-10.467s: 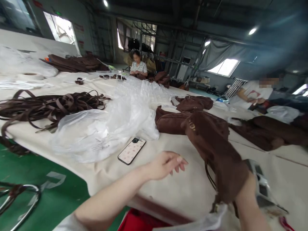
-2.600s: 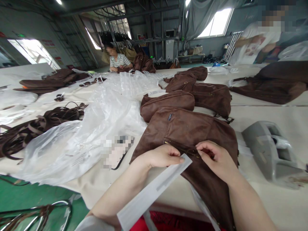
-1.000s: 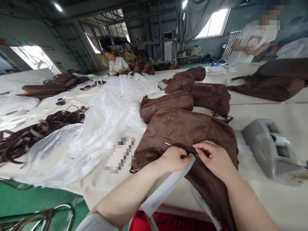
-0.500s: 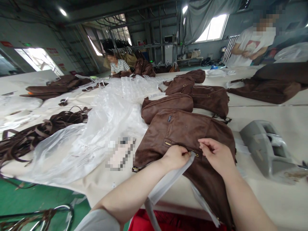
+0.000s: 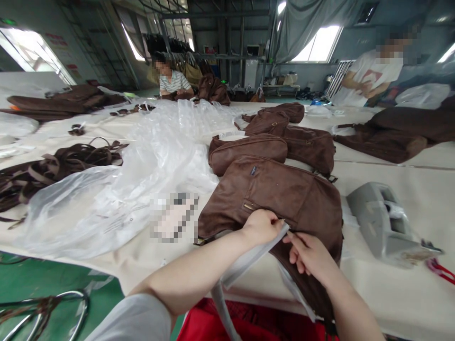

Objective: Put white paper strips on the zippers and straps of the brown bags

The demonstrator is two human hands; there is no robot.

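A brown leather-look bag (image 5: 280, 189) lies flat on the table in front of me, with a small dark label and a short brass zipper on its face. My left hand (image 5: 265, 227) rests on its lower part, fingers closed on the upper end of a whitish flat strip (image 5: 254, 258) beside a brass zipper pull. That strip runs down toward the table's front edge. My right hand (image 5: 307, 253) is just right of it, thumb and index finger pinched at the strip's edge, the other fingers loosely curled. The pinched fingertips partly hide the strip's end.
More brown bags (image 5: 249, 154) lie behind this one. Left are clear plastic bags (image 5: 170, 151), a blurred-out phone-like item (image 5: 174, 218) and brown straps (image 5: 60, 166). A grey tape dispenser (image 5: 382, 225) stands right, near a red-handled tool (image 5: 441, 271). Two people are across the table.
My right hand has moved down and left from above the bag to the strip's end, its fingers now together there. My left hand stays at the strip. The camera view has shifted slightly.
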